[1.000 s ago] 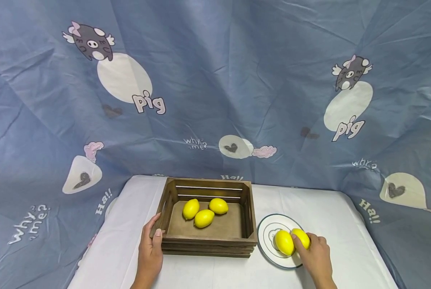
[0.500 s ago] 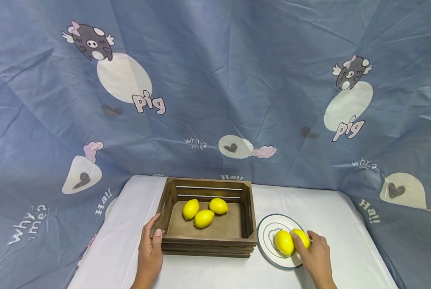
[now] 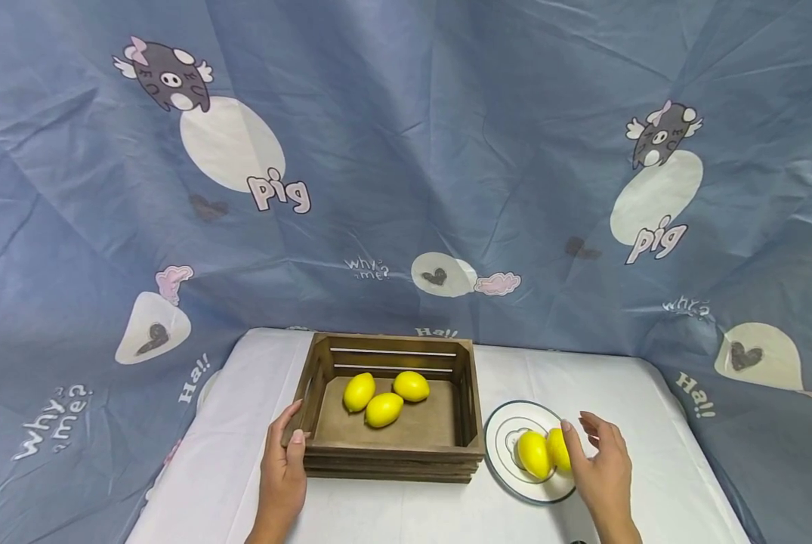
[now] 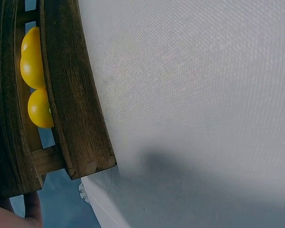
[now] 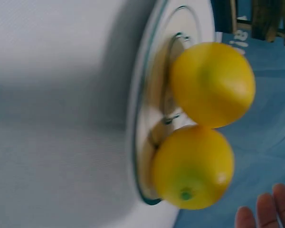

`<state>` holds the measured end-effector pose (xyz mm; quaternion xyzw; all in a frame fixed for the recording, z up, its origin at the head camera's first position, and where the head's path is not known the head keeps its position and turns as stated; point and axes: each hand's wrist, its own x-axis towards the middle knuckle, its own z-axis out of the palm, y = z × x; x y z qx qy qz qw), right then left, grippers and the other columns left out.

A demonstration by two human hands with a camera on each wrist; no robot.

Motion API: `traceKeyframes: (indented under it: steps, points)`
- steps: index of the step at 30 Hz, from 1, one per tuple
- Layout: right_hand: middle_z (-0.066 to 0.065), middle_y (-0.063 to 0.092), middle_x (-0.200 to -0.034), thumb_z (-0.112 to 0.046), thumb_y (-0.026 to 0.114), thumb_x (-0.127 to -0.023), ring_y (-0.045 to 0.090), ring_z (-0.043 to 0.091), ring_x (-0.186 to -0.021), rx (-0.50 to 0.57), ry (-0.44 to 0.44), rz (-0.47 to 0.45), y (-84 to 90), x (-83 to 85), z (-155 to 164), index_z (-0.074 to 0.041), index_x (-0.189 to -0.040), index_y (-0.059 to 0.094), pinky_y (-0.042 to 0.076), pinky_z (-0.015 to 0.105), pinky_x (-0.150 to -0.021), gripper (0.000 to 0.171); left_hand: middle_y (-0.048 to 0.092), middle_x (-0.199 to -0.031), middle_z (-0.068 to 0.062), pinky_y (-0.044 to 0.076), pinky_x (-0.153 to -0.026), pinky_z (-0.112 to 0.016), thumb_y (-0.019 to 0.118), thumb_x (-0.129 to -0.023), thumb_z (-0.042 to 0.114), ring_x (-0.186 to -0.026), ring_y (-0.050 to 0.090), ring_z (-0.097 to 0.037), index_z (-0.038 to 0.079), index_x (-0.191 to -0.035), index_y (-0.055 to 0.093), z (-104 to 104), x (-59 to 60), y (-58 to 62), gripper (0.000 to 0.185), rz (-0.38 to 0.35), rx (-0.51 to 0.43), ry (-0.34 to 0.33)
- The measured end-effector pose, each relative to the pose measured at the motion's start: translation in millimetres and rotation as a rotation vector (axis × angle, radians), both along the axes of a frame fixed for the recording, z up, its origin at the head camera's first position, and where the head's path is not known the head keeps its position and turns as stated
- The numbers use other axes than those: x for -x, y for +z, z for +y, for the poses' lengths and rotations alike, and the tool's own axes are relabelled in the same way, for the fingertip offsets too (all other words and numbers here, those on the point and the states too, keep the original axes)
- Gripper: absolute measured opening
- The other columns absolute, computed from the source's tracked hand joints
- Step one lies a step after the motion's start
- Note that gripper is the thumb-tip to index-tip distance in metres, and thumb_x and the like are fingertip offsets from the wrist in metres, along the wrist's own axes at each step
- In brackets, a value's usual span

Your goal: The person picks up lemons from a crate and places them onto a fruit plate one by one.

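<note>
A brown wooden crate point(image 3: 393, 446) stands on the white table and holds three yellow lemons point(image 3: 384, 409). My left hand point(image 3: 285, 462) grips its front left corner, thumb on the rim. The left wrist view shows the crate's side point(image 4: 71, 95) with the lemons point(image 4: 34, 66) behind the slats. Right of the crate is a white plate point(image 3: 497, 442) with two lemons point(image 3: 534, 454), which touch each other. My right hand point(image 3: 601, 461) hovers just right of them, fingers spread and off the fruit. The right wrist view shows both lemons point(image 5: 213, 83) on the plate point(image 5: 142, 118), with my fingertips point(image 5: 266, 213) clear of them.
A white cloth point(image 3: 406, 514) covers the table, also seen in the left wrist view point(image 4: 204, 95). A blue printed curtain point(image 3: 406, 189) hangs behind and wraps both sides. The table's edges fall away at left point(image 3: 174, 468) and right point(image 3: 705, 468).
My right hand has let go of the right-hand lemon on the plate and lifted back a little with the fingers opened. The left hand and the crate have stayed put.
</note>
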<state>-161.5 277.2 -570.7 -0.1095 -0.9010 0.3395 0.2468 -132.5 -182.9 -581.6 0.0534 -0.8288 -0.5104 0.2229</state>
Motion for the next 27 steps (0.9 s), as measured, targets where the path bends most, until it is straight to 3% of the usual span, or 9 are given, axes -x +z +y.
traceKeyframes:
  steps: [5,7,12,20,27]
  points:
    - [0.012,0.066,-0.116,-0.017,0.077,-0.096,0.064,0.028,-0.107,0.009,0.046,0.137,9.7,-0.4,-5.8,0.001,-0.125,0.065,0.042,0.01,-0.094,0.036,0.045,-0.156,-0.007,0.04,-0.092,-0.017,0.039,-0.114,0.016,-0.108,0.057,-0.009,0.017,-0.158,0.043,-0.1,0.3,-1.0,0.044,0.004,0.003,0.0]
    - [0.011,0.067,-0.116,-0.014,0.078,-0.095,0.064,0.027,-0.106,0.014,0.073,0.173,13.9,0.4,-8.0,0.001,-0.124,0.066,0.036,0.003,-0.092,0.035,0.045,-0.156,-0.008,0.04,-0.093,-0.017,0.039,-0.114,0.016,-0.108,0.058,-0.012,0.017,-0.158,0.043,-0.2,0.6,-1.2,0.044,0.008,0.002,-0.002]
    - [0.011,0.066,-0.118,-0.009,0.079,-0.093,0.063,0.026,-0.107,0.006,0.147,0.215,27.2,4.9,-12.4,0.001,-0.126,0.065,0.038,0.004,-0.094,0.038,0.046,-0.155,-0.008,0.041,-0.093,-0.017,0.04,-0.113,0.014,-0.107,0.06,-0.017,0.016,-0.157,0.044,-0.3,1.6,-1.7,0.044,0.031,-0.012,-0.006]
    - [0.012,0.066,-0.124,-0.007,0.081,-0.09,0.062,0.033,-0.118,-0.019,0.241,0.26,45.0,12.9,-24.6,0.001,-0.128,0.065,0.033,0.006,-0.105,0.041,0.048,-0.153,-0.005,0.041,-0.091,-0.015,0.042,-0.112,0.013,-0.105,0.058,-0.008,0.018,-0.156,0.046,-1.1,1.6,-3.9,0.045,0.057,-0.018,-0.005]
    - [0.013,0.064,-0.133,-0.009,0.082,-0.089,0.059,0.038,-0.126,-0.031,0.321,0.263,57.2,14.2,-37.6,-0.003,-0.135,0.063,0.029,0.01,-0.108,0.05,0.047,-0.154,-0.005,0.041,-0.092,-0.016,0.042,-0.112,0.012,-0.106,0.06,-0.015,0.018,-0.157,0.045,-1.3,1.2,-3.3,0.045,0.06,-0.02,-0.008]
